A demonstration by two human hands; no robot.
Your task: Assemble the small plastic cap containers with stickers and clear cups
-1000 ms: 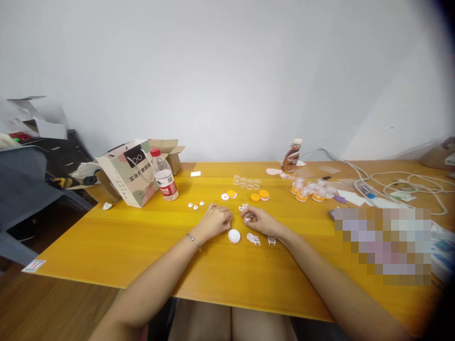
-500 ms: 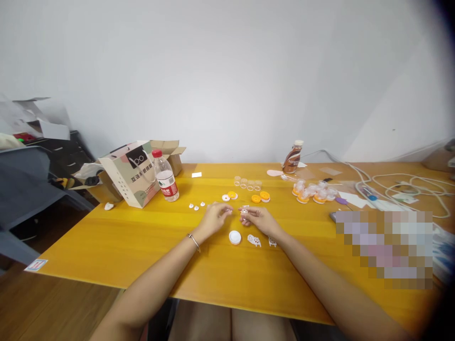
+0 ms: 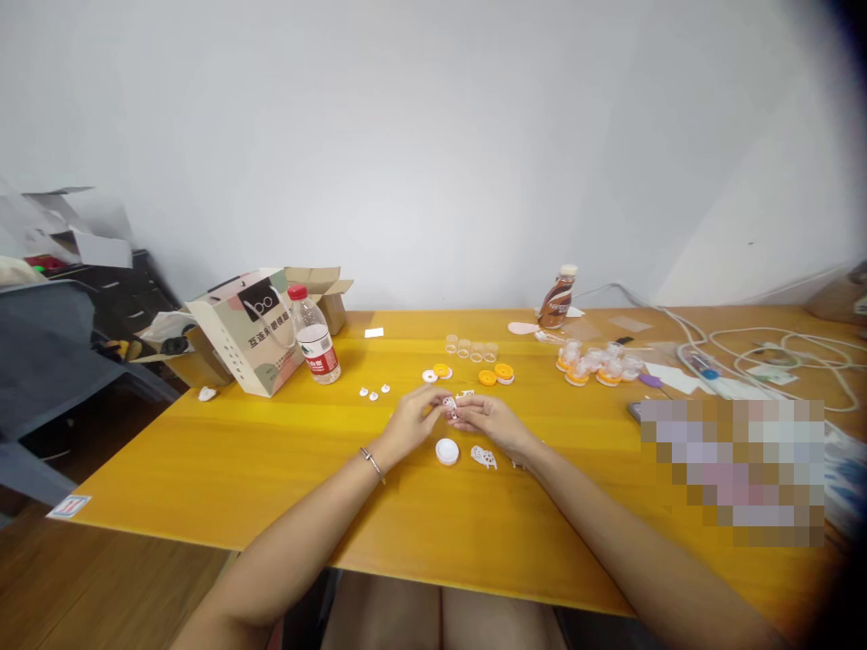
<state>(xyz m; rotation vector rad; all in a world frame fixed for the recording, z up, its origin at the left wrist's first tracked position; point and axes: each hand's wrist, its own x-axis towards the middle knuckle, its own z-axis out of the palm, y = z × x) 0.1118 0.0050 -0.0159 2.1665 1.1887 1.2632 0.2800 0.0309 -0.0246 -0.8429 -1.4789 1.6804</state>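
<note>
My left hand (image 3: 414, 422) and my right hand (image 3: 498, 424) meet over the middle of the table, their fingertips pinched on a small white openwork plastic piece (image 3: 450, 405). Fingers cover part of it, so whether two pieces are joined there I cannot tell. Just below the hands sits a round white cap-like part (image 3: 447, 451). To its right lies another flat white openwork piece (image 3: 483, 457), and a further one is mostly hidden by my right wrist. Beyond the hands are orange discs (image 3: 487, 378), a white ring (image 3: 429, 376) and clear cylinders (image 3: 478, 353).
Three small white parts (image 3: 374, 395) lie left of the hands. Further left stand a water bottle (image 3: 318, 348) and a paper bag (image 3: 254, 338). Clear-and-orange assemblies (image 3: 596, 364), a brown drink bottle (image 3: 556, 300) and white cables (image 3: 765, 334) occupy the right side.
My hands have come together, the right moving left and the left slightly right. The white openwork piece in my right fingers now meets my left fingertips.
</note>
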